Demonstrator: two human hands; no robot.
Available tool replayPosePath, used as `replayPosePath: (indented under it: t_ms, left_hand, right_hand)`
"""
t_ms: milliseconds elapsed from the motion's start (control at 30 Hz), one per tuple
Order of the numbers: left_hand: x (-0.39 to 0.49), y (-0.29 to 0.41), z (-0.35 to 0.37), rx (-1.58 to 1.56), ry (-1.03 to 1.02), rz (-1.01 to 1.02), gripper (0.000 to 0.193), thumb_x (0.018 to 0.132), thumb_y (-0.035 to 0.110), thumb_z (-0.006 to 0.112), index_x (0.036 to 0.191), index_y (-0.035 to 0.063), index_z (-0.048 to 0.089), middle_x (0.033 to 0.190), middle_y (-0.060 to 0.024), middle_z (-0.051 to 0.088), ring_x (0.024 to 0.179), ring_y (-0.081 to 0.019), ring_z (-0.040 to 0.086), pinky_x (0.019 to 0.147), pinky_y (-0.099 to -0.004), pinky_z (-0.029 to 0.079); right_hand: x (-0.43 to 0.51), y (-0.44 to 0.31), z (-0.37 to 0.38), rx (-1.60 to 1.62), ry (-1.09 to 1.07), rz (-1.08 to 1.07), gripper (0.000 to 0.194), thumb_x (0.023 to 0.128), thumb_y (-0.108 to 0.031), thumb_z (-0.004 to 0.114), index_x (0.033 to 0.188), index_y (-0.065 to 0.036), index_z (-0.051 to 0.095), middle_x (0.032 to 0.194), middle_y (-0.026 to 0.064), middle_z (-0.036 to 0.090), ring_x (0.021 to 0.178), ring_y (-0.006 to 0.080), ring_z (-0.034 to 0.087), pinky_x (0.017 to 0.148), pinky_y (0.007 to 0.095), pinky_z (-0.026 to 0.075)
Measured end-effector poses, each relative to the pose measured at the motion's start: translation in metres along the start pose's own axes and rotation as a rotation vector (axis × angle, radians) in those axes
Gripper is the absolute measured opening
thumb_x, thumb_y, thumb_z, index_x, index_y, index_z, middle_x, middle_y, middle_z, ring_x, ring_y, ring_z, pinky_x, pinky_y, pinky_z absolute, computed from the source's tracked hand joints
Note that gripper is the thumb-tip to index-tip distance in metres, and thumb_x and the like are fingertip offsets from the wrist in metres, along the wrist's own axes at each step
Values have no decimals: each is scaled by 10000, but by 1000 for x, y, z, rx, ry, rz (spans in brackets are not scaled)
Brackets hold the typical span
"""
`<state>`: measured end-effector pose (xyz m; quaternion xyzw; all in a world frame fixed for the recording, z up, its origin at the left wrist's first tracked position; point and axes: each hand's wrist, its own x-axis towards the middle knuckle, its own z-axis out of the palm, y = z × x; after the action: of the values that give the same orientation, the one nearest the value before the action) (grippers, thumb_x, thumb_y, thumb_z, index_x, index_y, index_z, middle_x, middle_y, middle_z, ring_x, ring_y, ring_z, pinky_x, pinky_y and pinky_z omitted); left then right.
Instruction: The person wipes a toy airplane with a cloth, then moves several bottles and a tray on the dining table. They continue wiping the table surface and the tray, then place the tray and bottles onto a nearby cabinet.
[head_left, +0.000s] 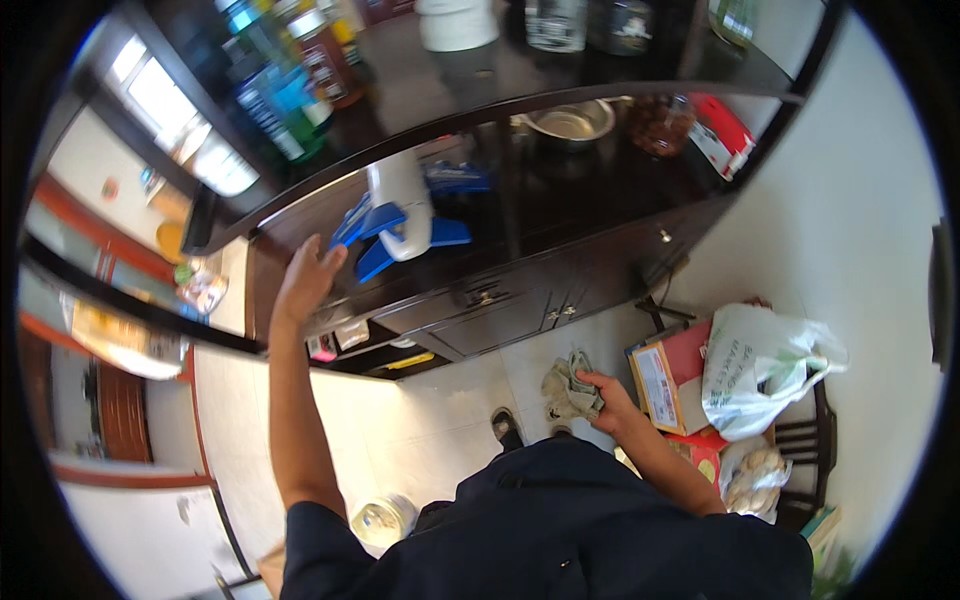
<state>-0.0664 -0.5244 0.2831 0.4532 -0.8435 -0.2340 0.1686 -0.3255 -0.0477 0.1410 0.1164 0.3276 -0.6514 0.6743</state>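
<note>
My left hand reaches to the left end of a dark wooden cabinet shelf, its thumb and fingers apart. Close by its fingertips is the blue wing of a white and blue toy airplane; whether they touch I cannot tell. The airplane rests on the shelf with its blue tail fins towards me. Lower down on the right, my right hand grips a crumpled greyish cloth above the tiled floor.
Bottles crowd the upper shelf. A metal bowl and a jar stand further right beside the airplane. At my right, a plastic bag and boxes are piled on a chair. A bucket stands at lower left.
</note>
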Motion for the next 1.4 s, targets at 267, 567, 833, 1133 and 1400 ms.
replayPosePath:
  t_ms: [267,567,833,1133,1400]
  left_hand:
    - [-383,9,76,-249,-113,-607,755,876,522,697,1375,-19,529,1271,-231,632,1180,-333,612,1000,-410,478]
    - [-659,71,168,-661,10,-1133,722,908,451,689,1406,-36,496,1236,-221,646,1146,-284,618,992,-365,476]
    - [-730,123,119,-853,338,-1100,746,907,383,713,1475,4,412,1303,-173,587,1159,-242,590,991,-333,464]
    - [-805,137,85,-519,731,-979,1019,769,340,845,1560,83,256,1434,-258,462,1308,-301,502,1028,-379,452]
    - [-911,154,54,-353,929,-1185,796,787,138,792,1474,46,401,1316,-231,566,1232,-383,543,1017,-438,451]
  right_hand:
    - [72,27,23,-387,-53,350,264,935,-166,629,1155,-21,622,1071,109,691,960,263,693,872,451,572]
    - [72,131,48,-611,-174,796,246,941,-191,614,1130,-38,642,1060,122,700,952,288,692,834,477,575]
    - [-2,263,78,-850,-400,1074,302,951,-169,593,1189,15,612,1092,156,696,953,308,691,881,471,561]
    - [-179,448,95,-1092,-813,1122,354,1046,-337,497,1255,-66,586,1181,77,669,1053,176,644,957,408,504]
    - [-261,552,83,-1147,-824,1401,391,1047,-436,473,1273,-133,575,1170,19,643,1053,154,604,914,370,483]
